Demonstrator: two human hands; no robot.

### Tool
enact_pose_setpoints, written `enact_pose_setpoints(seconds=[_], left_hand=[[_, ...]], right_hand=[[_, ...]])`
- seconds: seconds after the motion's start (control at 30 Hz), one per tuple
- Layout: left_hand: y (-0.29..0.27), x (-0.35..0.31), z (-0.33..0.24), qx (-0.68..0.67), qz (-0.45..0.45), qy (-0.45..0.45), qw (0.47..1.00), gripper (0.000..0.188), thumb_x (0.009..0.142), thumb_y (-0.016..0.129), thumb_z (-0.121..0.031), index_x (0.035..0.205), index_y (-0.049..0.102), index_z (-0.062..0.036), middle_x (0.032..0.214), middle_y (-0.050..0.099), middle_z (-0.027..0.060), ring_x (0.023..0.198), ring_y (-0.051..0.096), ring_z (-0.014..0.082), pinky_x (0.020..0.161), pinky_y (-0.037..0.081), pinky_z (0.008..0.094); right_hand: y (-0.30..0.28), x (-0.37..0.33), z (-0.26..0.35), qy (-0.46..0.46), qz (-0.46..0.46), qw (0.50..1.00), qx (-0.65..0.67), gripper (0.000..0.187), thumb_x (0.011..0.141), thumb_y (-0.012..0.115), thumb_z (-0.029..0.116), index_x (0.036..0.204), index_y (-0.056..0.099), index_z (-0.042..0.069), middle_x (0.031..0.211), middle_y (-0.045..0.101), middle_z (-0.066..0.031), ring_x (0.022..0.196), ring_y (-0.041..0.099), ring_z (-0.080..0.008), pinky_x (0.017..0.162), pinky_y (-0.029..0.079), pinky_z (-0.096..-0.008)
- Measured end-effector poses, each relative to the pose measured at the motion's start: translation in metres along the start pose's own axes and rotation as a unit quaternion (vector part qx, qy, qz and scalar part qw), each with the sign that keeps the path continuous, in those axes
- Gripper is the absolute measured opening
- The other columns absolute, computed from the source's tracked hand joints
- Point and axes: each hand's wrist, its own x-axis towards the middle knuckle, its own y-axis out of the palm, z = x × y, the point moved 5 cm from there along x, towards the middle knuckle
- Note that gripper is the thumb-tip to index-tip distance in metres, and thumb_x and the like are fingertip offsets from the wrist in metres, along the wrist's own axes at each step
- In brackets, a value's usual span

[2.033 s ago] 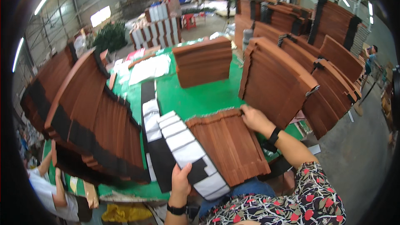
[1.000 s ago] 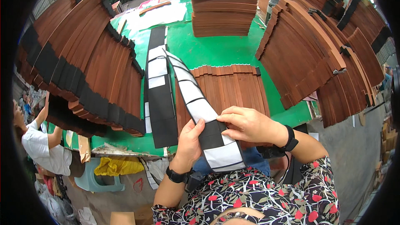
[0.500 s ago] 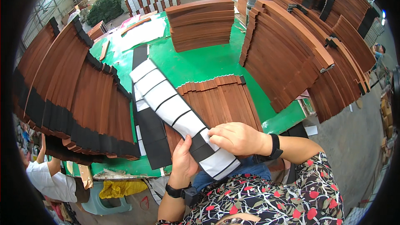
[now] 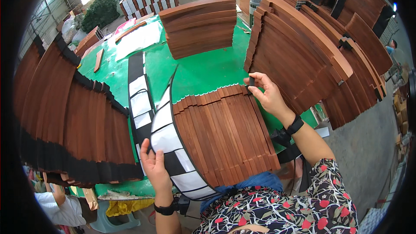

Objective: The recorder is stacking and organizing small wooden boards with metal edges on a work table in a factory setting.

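While the fingers [image 4: 152, 156] of the left hand [image 4: 155, 170] curl around the near edge of a black-and-white strip [image 4: 167, 141], pressing it between thumb and fingertips, the right hand [image 4: 269, 95] pinches a small dark piece [image 4: 251, 81] at the far right corner of a mat of brown wooden slats [image 4: 223, 132]. The right fingers are bent together around that piece, thumb on top.

The mat lies flat on the green counter [image 4: 197, 71] directly in front of the person, between the two hands. Its slats run with their long axis away from the person, fanning out slightly toward the near end, and the far edge shows a scalloped line of slat tips. The strip stands on its edge along the mat's left side, bowing in a long curve from the near edge of the counter up toward the middle, its long axis also running away from the person.

Just left of it a second black-and-white strip [image 4: 138, 93] lies flat on the counter. A tall fan of slat mats [image 4: 65, 117] leans at the left, a square stack [image 4: 201, 26] sits at the far end, and more stacks [image 4: 303, 56] lean at the right. Another person's arm in a white sleeve [image 4: 60, 206] shows at the lower left. Beyond the counter is a workshop with a concrete floor [image 4: 364, 147] and a green shrub [image 4: 100, 12].
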Motion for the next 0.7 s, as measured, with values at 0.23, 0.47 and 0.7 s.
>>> enact_pose_setpoints(seconds=[0.23,0.47,0.7], left_hand=[[0.009,0.029,-0.015,0.28,0.046,0.091,0.955,0.052,0.09,0.055,0.0,0.139,0.036,0.001,0.143,0.036,0.0219,0.125,0.045,0.0279,0.104,0.036,0.0357],[0.079,0.004,-0.053,0.679,0.134,0.243,0.68,0.059,0.077,0.07,-0.007,0.131,0.049,-0.0029,0.155,0.016,0.0255,0.143,0.013,0.0457,0.113,0.018,0.0559],[0.152,-0.037,-0.025,0.579,0.491,0.221,0.613,0.067,0.073,0.077,-0.03,0.132,0.052,-0.0092,0.151,0.031,0.014,0.143,0.023,0.0367,0.112,0.019,0.058]], right_hand=[[0.0,0.002,-0.039,0.059,-0.032,0.996,0.066,0.033,0.096,0.054,0.007,0.126,0.043,-0.002,0.121,0.063,-0.0143,0.111,0.059,-0.0187,0.095,0.047,-0.0324],[0.009,-0.003,-0.056,0.069,-0.006,0.992,0.103,0.036,0.098,0.051,0.008,0.129,0.038,-0.002,0.122,0.062,-0.0154,0.111,0.058,-0.0178,0.096,0.046,-0.0315],[0.004,-0.005,-0.057,0.019,-0.025,1.0,0.004,0.035,0.096,0.052,0.007,0.129,0.039,0.001,0.111,0.065,-0.0157,0.107,0.061,-0.0224,0.093,0.047,-0.0343]])
